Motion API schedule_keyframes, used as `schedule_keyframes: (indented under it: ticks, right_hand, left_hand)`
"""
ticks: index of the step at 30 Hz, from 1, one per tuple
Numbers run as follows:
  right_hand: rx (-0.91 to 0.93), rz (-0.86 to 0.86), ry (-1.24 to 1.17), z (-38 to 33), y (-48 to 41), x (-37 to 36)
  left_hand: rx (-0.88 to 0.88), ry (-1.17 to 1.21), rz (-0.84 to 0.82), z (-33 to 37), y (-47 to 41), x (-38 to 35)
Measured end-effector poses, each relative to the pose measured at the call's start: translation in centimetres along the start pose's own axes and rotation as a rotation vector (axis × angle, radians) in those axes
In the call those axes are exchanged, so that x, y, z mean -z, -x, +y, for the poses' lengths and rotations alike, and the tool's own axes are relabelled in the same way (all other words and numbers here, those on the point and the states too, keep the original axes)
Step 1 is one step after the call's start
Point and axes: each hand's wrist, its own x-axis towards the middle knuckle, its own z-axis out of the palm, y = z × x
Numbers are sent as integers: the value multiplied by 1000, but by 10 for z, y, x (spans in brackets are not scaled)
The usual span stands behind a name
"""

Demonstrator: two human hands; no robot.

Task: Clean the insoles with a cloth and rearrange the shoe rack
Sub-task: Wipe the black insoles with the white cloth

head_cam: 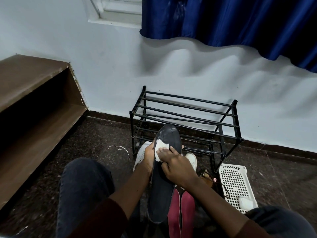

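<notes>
Dark floor [96, 134], black shoe rack [187, 115]: left hand [148, 155] grips the insole [163, 191]; right hand [179, 167] clutches the cloth [160, 146] against it.

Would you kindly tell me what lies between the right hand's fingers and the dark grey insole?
A crumpled white cloth, held by the right hand against the dark grey insole that the left hand grips; the head view shows it.
</notes>
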Motion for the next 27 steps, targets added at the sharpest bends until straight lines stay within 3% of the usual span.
schedule_keyframes:
  ticks: [2,7,8,11,16,19,24,27]
  right_hand:
    - [-22,17,98,4,-17,6]
    - [-122,29,182,13,-46,19]
    - [-117,22,162,10,-45,19]
    - [-35,-4,51,-1,-33,13]
    - [-18,22,-240,-13,0,-4]
    - [9,63,-218,-14,9,-10]
    - [-29,61,46,-15,-17,3]
    - [-105,71,153,-4,-41,12]
  left_hand:
    - [61,66,-160,-3,9,-8]
    - [-50,180,-478,-1,16,-15]
    - [-37,170,-448,2,17,-16]
    - [7,114,-96,5,8,-7]
    - [29,41,-28,8,4,2]
    - [45,38,34,7,5,4]
    - [40,86,-98,5,9,0]
    - [-304,156,-422,4,24,-10]
